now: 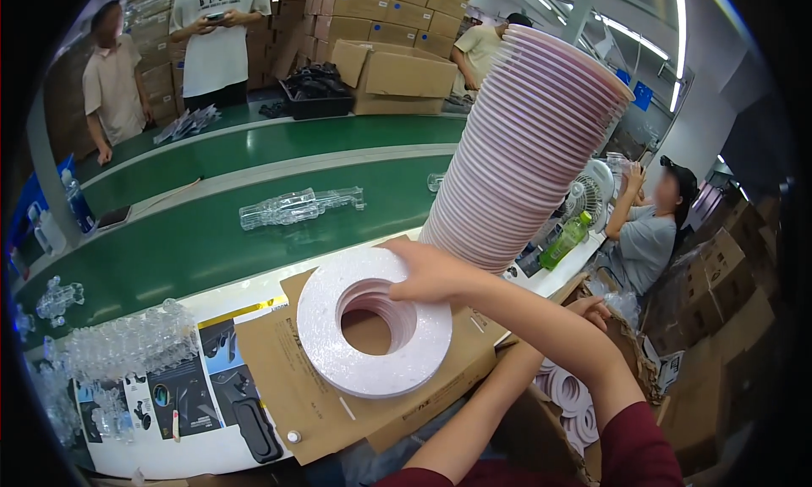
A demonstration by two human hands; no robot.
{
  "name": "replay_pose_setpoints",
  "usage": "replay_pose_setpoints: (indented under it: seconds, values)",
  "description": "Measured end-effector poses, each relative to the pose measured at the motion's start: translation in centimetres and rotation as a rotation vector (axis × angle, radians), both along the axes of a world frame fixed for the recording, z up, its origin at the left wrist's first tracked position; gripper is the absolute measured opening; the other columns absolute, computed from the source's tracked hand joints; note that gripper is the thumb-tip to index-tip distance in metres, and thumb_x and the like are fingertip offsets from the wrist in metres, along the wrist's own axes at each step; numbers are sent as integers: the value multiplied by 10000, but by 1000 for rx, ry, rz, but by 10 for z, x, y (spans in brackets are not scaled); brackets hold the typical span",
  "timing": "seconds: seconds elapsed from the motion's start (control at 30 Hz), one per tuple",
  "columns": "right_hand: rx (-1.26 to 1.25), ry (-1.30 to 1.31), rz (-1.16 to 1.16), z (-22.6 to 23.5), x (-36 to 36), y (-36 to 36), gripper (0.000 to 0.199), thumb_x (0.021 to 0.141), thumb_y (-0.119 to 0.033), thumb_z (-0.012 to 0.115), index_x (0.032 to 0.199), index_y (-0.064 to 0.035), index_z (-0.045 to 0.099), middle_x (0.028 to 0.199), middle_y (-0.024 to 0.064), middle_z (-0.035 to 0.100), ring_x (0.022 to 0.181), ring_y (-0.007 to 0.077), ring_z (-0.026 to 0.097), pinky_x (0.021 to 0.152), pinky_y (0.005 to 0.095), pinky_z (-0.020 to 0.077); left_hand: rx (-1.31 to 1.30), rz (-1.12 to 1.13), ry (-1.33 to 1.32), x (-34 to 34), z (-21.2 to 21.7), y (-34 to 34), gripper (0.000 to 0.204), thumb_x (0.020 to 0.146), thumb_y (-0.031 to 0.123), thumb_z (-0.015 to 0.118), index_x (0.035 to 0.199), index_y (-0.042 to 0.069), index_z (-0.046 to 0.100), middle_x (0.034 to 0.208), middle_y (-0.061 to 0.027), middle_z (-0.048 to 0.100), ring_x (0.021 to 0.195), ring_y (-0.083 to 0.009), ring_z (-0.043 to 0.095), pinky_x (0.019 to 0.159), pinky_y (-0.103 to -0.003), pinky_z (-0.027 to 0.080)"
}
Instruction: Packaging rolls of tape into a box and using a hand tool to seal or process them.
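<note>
A tall stack of pale pink rings (524, 140) leans up and to the right from the table edge. My right hand (431, 271) grips the base of that stack, with the forearm crossing over my other arm. Just below the hand, a wide white ring-shaped roll (338, 352) lies flat on a brown cardboard sheet (279, 377). My left hand (592, 308) reaches to the right over the rim of an open cardboard box (630, 352), fingers loose and holding nothing that I can see. Several small pink-white rings (571, 398) lie inside the box.
A green conveyor belt (254, 225) carries clear plastic trays (296, 206). More clear trays (118, 343) and printed cards (182, 394) lie on the white table at left. A seated person (651, 233), a fan (592, 191) and a green bottle (565, 240) are at right; people and stacked cartons stand behind the belt.
</note>
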State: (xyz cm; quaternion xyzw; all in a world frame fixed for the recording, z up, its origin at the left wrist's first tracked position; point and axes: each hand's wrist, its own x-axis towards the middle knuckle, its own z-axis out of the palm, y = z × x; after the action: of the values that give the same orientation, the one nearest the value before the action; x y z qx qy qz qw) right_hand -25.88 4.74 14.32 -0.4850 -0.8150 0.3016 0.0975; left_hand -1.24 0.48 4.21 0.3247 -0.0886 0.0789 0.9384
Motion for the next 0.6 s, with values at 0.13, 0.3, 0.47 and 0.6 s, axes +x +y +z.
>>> replay_pose_setpoints:
  seconds: [0.13, 0.3, 0.47, 0.6]
  values:
    - [-71, 17, 30, -4, -5, 2, 734, 718, -140, 727, 1393, -25, 461, 1266, 214, 601, 1150, 292, 603, 956, 348, 499, 93, 74, 92, -13, 8, -6, 435, 954, 519, 545, 993, 90, 600, 774, -82, 670, 620, -178, 651, 556, -317, 538]
    - [-74, 60, 58, -13, -6, 1, 722, 703, -146, 731, 1371, -25, 485, 1258, 207, 611, 1155, 288, 602, 987, 359, 476, 148, 74, 86, -25, 14, -8, 423, 955, 512, 544, 1008, 95, 593, 821, -76, 676, 627, -173, 646, 570, -306, 533]
    - [-41, -14, 26, -18, -10, 6, 671, 693, -144, 726, 1324, -24, 530, 1201, 211, 639, 1100, 303, 631, 938, 369, 505, 154, 67, 44, -26, 11, -4, 422, 962, 502, 523, 1047, 96, 599, 850, -76, 682, 689, -182, 658, 640, -316, 536]
    - [31, -12, 34, -24, -10, 9, 631, 690, -168, 719, 1283, -23, 560, 1177, 227, 639, 1079, 331, 633, 906, 384, 517, 219, 99, 63, -8, 2, 2, 454, 977, 485, 486, 1086, 60, 606, 880, -104, 689, 748, -204, 670, 710, -326, 539]
